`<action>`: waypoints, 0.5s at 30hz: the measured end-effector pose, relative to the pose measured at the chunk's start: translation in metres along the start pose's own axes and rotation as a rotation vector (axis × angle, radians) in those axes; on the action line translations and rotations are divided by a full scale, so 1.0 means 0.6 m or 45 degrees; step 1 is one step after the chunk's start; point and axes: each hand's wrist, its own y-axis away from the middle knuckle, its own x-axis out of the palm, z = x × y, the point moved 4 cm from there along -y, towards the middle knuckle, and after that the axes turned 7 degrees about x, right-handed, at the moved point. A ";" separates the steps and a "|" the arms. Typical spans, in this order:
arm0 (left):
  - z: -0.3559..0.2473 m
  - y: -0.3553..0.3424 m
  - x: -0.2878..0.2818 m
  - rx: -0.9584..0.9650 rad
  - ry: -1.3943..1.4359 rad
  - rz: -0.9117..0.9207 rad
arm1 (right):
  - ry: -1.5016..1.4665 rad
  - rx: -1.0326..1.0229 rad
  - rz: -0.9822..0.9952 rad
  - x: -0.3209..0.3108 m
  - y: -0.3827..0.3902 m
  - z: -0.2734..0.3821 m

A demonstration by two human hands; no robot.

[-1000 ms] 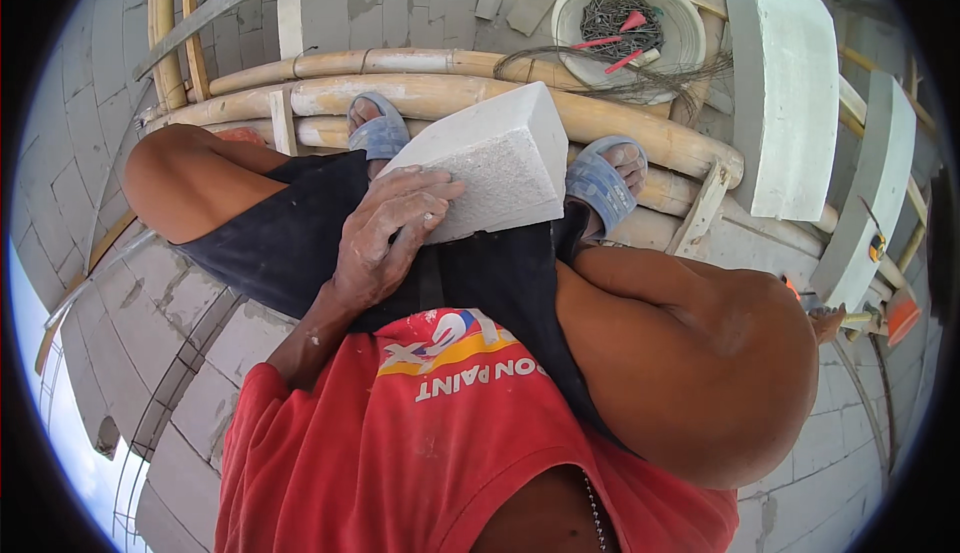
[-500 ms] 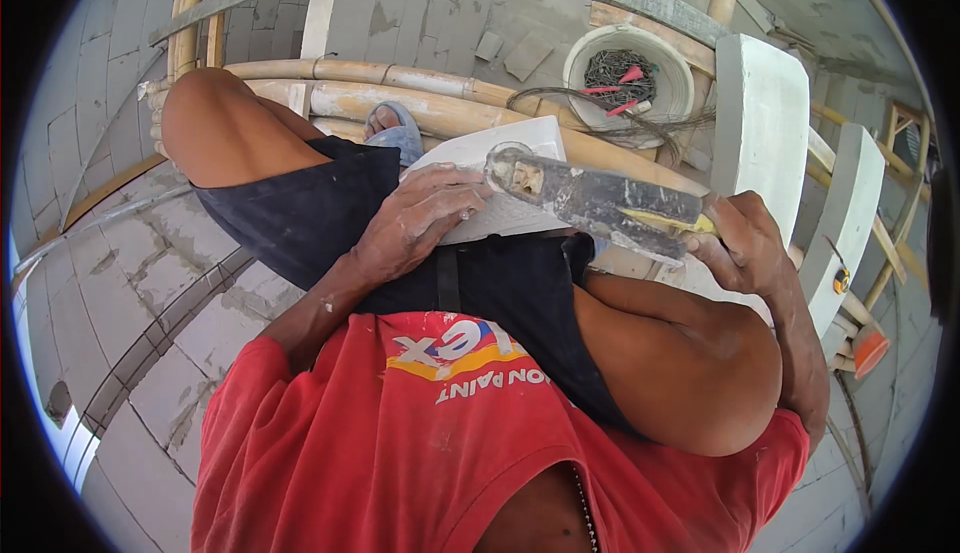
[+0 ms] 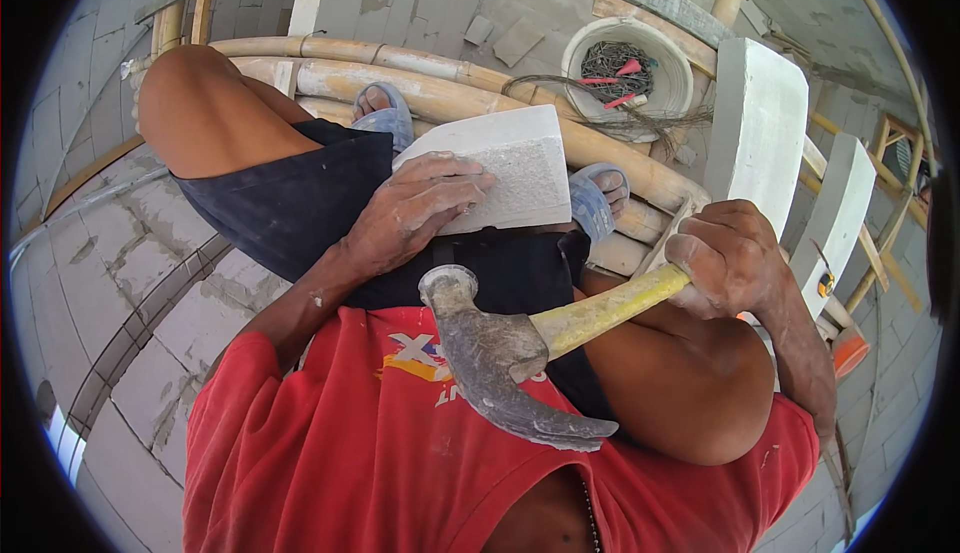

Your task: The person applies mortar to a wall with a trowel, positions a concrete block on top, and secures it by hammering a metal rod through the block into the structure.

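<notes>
My left hand (image 3: 412, 215) lies flat on a white lightweight block (image 3: 505, 175) and holds it on my lap, tilted against my dark shorts. A claw hammer (image 3: 500, 363) with a yellow handle is gripped in my right hand (image 3: 728, 258), raised close to my chest. Its grey metal head hangs over my red shirt, face toward the block, claw toward me. I sit on bamboo poles (image 3: 440, 93) with my sandalled feet resting on them.
A white bucket (image 3: 630, 68) with wire and red tools stands beyond my feet. Two white blocks (image 3: 765, 128) stand upright at the right. A block wall (image 3: 130, 283) runs below at the left. An orange object (image 3: 848, 351) shows at the right.
The hammer swung from lying across the block toward my chest, head now near the camera. My left hand kept hold of the block. One second ago my right hand was out of sight.
</notes>
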 end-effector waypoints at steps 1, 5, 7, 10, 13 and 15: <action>0.001 0.001 0.001 0.020 -0.031 -0.002 | -0.005 0.011 -0.001 0.011 0.001 0.000; 0.003 0.004 0.007 -0.088 0.012 0.000 | 0.266 0.335 0.182 0.025 -0.006 -0.013; 0.002 -0.006 0.001 -0.040 -0.010 0.011 | 0.064 0.133 -0.133 0.007 -0.004 -0.003; -0.005 -0.004 -0.001 -0.030 -0.035 0.020 | -0.018 -0.013 0.027 0.026 -0.007 -0.018; 0.000 -0.009 -0.010 -0.011 -0.050 0.047 | 0.239 0.406 0.230 0.030 -0.011 -0.024; -0.004 -0.010 -0.007 -0.039 -0.023 0.087 | 0.243 0.360 0.158 0.029 -0.003 -0.019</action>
